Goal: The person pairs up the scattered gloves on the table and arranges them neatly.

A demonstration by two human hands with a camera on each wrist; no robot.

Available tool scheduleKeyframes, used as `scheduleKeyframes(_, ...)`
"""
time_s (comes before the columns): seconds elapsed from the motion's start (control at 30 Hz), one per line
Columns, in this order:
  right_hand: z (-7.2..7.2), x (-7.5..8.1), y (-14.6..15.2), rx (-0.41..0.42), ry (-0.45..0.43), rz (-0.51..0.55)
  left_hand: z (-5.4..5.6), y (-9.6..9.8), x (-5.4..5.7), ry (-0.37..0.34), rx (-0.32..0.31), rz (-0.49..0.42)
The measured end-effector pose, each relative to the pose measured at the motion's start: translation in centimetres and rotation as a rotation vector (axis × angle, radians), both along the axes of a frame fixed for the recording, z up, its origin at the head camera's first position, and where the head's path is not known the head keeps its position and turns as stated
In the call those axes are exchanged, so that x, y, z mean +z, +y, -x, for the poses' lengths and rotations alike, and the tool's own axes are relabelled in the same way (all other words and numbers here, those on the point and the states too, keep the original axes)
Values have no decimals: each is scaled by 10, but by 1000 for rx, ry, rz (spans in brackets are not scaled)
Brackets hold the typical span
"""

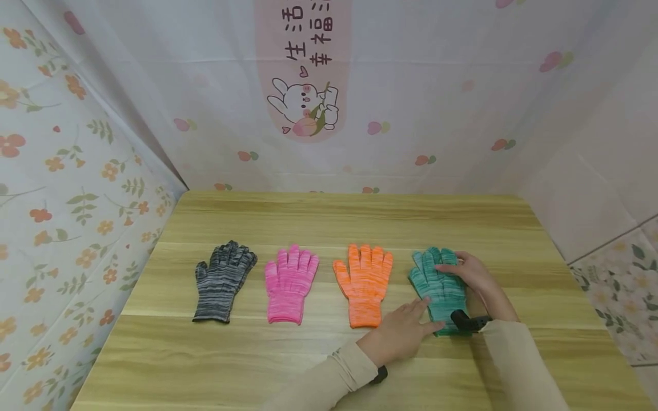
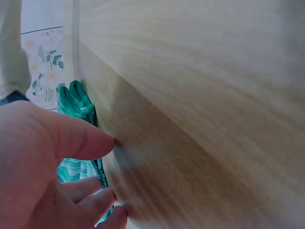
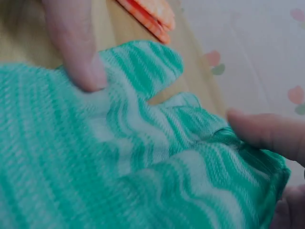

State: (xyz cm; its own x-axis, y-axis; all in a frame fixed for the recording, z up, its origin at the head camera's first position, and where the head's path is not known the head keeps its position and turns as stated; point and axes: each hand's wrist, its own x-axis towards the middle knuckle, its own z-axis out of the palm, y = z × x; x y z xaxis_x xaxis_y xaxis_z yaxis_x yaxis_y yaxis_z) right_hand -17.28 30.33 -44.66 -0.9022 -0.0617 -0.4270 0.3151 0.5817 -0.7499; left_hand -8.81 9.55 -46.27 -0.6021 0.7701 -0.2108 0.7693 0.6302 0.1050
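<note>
A green striped knit glove (image 1: 439, 291) lies at the right of the row, its fingers toward the back. My right hand (image 1: 479, 281) pinches its finger end, with the thumb on top and a fingertip curled at the underside in the right wrist view. My left hand (image 1: 401, 334) is at the glove's near left side, fingers fairly straight. One left fingertip (image 3: 90, 76) presses on the knit near the base of the glove's thumb. In the left wrist view, the left thumb (image 2: 88, 138) extends over the tabletop beside the green glove (image 2: 74, 102).
On the wooden table (image 1: 308, 365), an orange glove (image 1: 366, 285), a pink glove (image 1: 290, 282) and a black-grey glove (image 1: 222, 282) lie in a row to the left. A printed curtain (image 1: 411, 103) hangs behind the table, and a floral cloth (image 1: 77, 217) covers the left side.
</note>
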Motion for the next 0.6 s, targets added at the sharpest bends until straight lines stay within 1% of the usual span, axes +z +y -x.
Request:
scheduleKeyframes(0.07,4,1,-2,42,-6,-10,0,0,-1,8,-5,-4)
scheduleKeyframes(0.13,7,2,-4,62,-3,6,0,0,-1,11,-4,-5)
scheduleKeyframes(0.23,11,2,-7,72,12,44,0,0,-2,17,-4,-6)
scheduleKeyframes(0.3,12,1,-8,77,38,38,0,1,-2,33,-5,3)
scheduleKeyframes(0.5,15,1,-4,53,119,13,-1,7,-3,148,-24,58)
scheduleKeyframes(0.6,15,3,3,70,135,5,-2,13,-2,168,-35,53)
